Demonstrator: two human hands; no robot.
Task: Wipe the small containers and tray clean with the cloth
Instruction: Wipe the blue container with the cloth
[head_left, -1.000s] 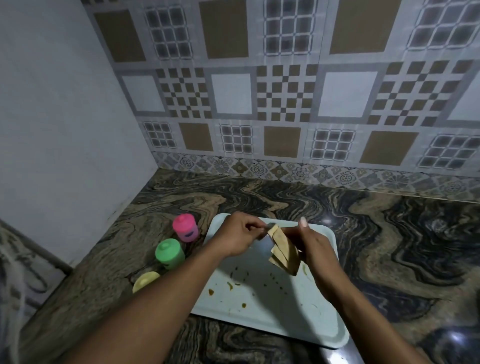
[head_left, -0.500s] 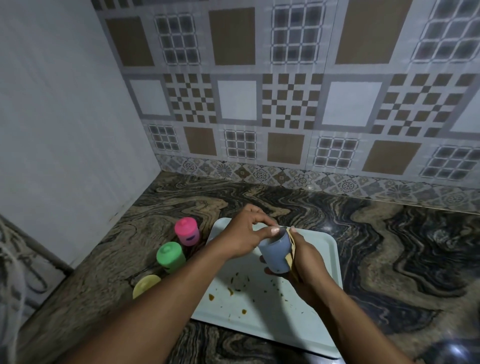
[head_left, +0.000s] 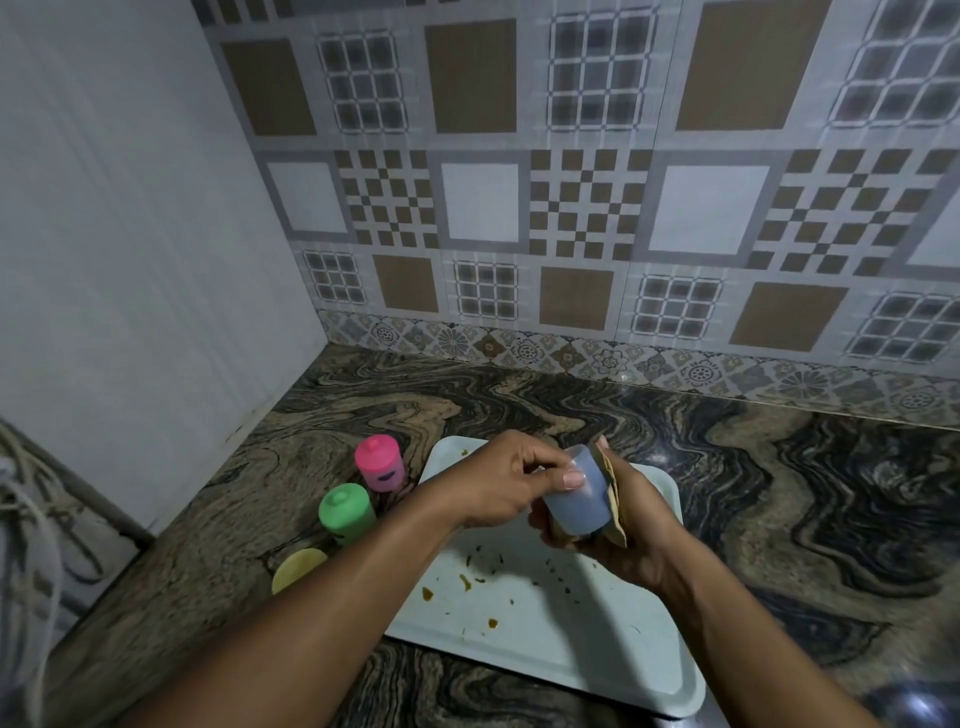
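Above the pale tray I hold a small blue container. My left hand grips its upper part with thumb and fingers. My right hand cups it from below with a folded brown cloth pressed against its side. Brown and green food specks dot the tray's middle. Left of the tray on the counter stand a pink container, a green container and a yellow container, the last partly hidden by my left forearm.
The dark swirled stone counter runs back to a patterned tile wall. A plain white wall closes the left side. A coil of rope or cord lies at the far left edge.
A second ago only the folded cloth was between my hands. The blue container came into my left hand's grip, and it now sits tilted against the cloth in my right hand.
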